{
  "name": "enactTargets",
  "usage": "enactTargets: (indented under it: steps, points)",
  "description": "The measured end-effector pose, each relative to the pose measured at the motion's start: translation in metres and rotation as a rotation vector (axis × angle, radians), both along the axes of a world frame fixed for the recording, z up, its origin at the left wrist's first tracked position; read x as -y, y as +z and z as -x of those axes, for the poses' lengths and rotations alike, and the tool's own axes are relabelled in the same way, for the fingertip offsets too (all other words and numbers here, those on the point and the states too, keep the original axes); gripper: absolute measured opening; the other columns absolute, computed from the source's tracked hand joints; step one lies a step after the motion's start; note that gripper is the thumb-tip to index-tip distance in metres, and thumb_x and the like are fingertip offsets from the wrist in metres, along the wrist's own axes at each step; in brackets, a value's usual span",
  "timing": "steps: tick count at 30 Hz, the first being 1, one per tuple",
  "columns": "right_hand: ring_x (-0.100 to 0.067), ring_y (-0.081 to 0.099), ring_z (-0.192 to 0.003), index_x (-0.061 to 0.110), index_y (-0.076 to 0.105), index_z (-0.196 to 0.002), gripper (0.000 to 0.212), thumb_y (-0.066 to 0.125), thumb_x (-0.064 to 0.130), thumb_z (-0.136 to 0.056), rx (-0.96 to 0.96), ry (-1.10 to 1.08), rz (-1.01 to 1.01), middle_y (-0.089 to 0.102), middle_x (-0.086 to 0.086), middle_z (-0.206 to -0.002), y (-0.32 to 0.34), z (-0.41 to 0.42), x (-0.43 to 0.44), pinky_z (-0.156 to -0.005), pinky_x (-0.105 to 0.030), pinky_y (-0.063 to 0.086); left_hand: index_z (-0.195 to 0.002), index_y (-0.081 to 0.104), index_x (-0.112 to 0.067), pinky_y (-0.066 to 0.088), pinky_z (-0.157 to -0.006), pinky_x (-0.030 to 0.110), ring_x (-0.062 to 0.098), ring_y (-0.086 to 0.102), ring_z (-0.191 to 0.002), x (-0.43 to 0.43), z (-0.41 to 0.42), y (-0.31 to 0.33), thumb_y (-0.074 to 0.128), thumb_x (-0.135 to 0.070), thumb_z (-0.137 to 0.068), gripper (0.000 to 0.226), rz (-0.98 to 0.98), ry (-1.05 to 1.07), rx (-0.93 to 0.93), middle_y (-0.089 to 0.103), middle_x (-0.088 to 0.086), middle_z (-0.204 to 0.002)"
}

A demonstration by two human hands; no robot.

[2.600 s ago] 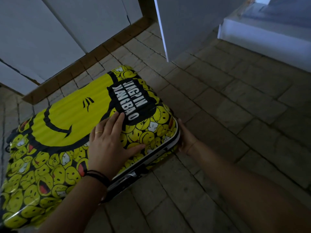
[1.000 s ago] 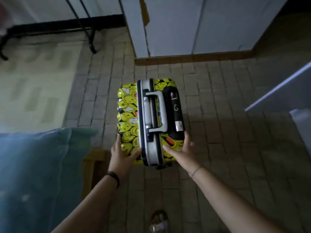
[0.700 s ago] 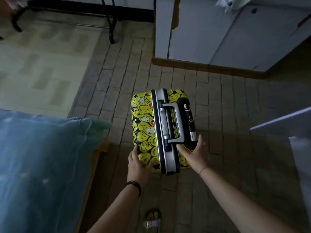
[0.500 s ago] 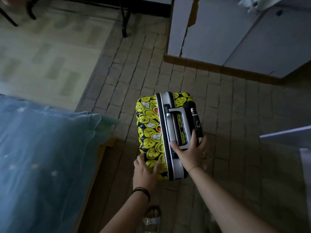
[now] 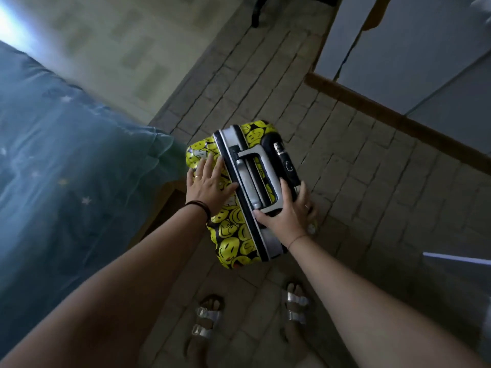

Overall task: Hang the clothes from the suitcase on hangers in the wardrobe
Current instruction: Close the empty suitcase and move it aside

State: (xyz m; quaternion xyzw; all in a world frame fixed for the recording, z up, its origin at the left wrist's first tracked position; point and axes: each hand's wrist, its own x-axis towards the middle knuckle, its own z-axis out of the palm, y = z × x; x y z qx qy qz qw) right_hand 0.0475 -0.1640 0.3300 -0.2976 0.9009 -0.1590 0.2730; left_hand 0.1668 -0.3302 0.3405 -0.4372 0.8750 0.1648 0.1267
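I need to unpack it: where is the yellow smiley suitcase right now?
Head view, centre: the suitcase is handle-up between the left hand and right hand, with the blue bedding to its left.

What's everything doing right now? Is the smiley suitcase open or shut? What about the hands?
Suitcase, shut, standing on edge, handle side up.
Carry handle, lying down against the case.
Left hand, rests flat on the yellow shell.
Right hand, rests with fingers spread over the handle's near end.
Wardrobe doors, look shut.
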Motion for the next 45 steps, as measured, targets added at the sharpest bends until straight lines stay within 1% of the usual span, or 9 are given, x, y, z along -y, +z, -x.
enactTargets:
  steps: [11, 13, 16, 19, 22, 24, 30, 35, 45]
  points:
    - [-0.032, -0.006, -0.145, 0.049, 0.006, -0.144, 0.101, 0.065, 0.070, -0.064, 0.044, 0.566, -0.084, -0.019, 0.001, -0.156, 0.007, 0.039, 0.002, -0.115, -0.055, -0.002, -0.152, 0.001, -0.023, -0.005, -0.119, 0.043, 0.025, -0.004, -0.147, -0.029, -0.064, -0.010, 0.037, -0.066, -0.088, 0.085, 0.000, 0.355, -0.088, -0.002, 0.008, -0.160]
    - [-0.028, -0.012, -0.145, 0.051, 0.005, -0.144, 0.101, 0.065, 0.069, -0.065, 0.028, 0.681, -0.106, -0.021, 0.002, -0.156, 0.009, 0.043, 0.004, -0.115, -0.056, -0.007, -0.151, -0.001, -0.026, 0.000, -0.119, 0.045, 0.028, 0.000, -0.147, -0.028, -0.079, -0.014, 0.041, -0.069, -0.084, 0.091, -0.040, 0.389, -0.090, -0.002, 0.009, -0.160]
    - [-0.025, -0.016, -0.145, 0.052, 0.003, -0.144, 0.101, 0.061, 0.075, -0.064, -0.025, 0.766, -0.118, -0.022, 0.004, -0.156, 0.017, 0.046, 0.001, -0.114, -0.058, -0.008, -0.150, 0.004, -0.032, 0.018, -0.115, 0.049, 0.033, 0.016, -0.144, -0.041, -0.102, -0.018, 0.054, -0.069, -0.078, 0.096, -0.166, 0.489, -0.177, 0.004, 0.006, -0.160]
    - [-0.030, -0.008, -0.145, 0.042, -0.004, -0.147, 0.110, 0.061, 0.074, -0.065, -0.043, 0.409, -0.026, -0.017, -0.003, -0.158, 0.018, 0.023, -0.032, -0.113, -0.056, 0.003, -0.149, 0.012, -0.032, 0.028, -0.107, 0.051, 0.033, 0.027, -0.139, -0.080, -0.115, -0.020, 0.057, -0.069, -0.075, 0.094, -0.145, 0.650, -0.244, 0.011, 0.002, -0.158]
    - [-0.033, -0.002, -0.146, 0.031, -0.010, -0.149, 0.117, 0.063, 0.071, -0.066, 0.140, -0.086, -0.023, -0.009, -0.008, -0.159, 0.009, -0.017, -0.060, -0.113, -0.055, 0.012, -0.149, 0.013, -0.029, 0.032, -0.104, 0.050, 0.034, 0.032, -0.134, -0.118, -0.117, -0.019, 0.054, -0.073, -0.073, 0.097, -0.109, 0.783, -0.238, 0.014, 0.003, -0.157]
    - [-0.037, 0.000, -0.144, 0.029, -0.009, -0.149, 0.117, 0.063, 0.070, -0.066, 0.171, -0.124, -0.047, -0.008, -0.007, -0.159, 0.006, -0.028, -0.064, -0.115, -0.057, 0.012, -0.149, 0.011, -0.024, 0.033, -0.103, 0.050, 0.033, 0.034, -0.133, -0.140, -0.121, -0.018, 0.053, -0.075, -0.072, 0.101, -0.116, 0.862, -0.248, 0.014, 0.002, -0.156]
    - [-0.044, 0.004, -0.141, 0.027, -0.005, -0.150, 0.113, 0.063, 0.067, -0.070, 0.131, 0.112, -0.046, -0.006, -0.006, -0.159, 0.010, -0.035, -0.063, -0.112, -0.058, 0.013, -0.151, 0.003, -0.019, 0.032, -0.104, 0.050, 0.033, 0.031, -0.134, -0.189, -0.143, -0.018, 0.052, -0.077, -0.070, 0.110, -0.131, 1.102, -0.276, 0.012, 0.003, -0.157]
    - [-0.039, 0.004, -0.143, 0.026, -0.004, -0.150, 0.120, 0.051, 0.081, -0.059, 0.090, 0.349, -0.078, -0.004, -0.010, -0.158, 0.010, -0.056, -0.053, -0.113, -0.055, 0.013, -0.150, 0.006, -0.019, 0.034, -0.103, 0.050, 0.033, 0.034, -0.133, -0.229, -0.166, -0.018, 0.048, -0.079, -0.069, 0.109, -0.078, 1.307, -0.289, 0.014, 0.004, -0.156]
    - [-0.037, 0.001, -0.143, 0.029, -0.006, -0.150, 0.113, 0.042, 0.082, -0.063, 0.004, 0.850, -0.079, -0.004, -0.004, -0.158, 0.008, -0.145, -0.034, -0.112, -0.055, 0.018, -0.149, 0.011, -0.015, 0.035, -0.103, 0.049, 0.034, 0.033, -0.136, -0.314, -0.226, -0.018, 0.044, -0.080, -0.067, 0.110, 0.045, 1.742, -0.328, 0.018, 0.009, -0.156]
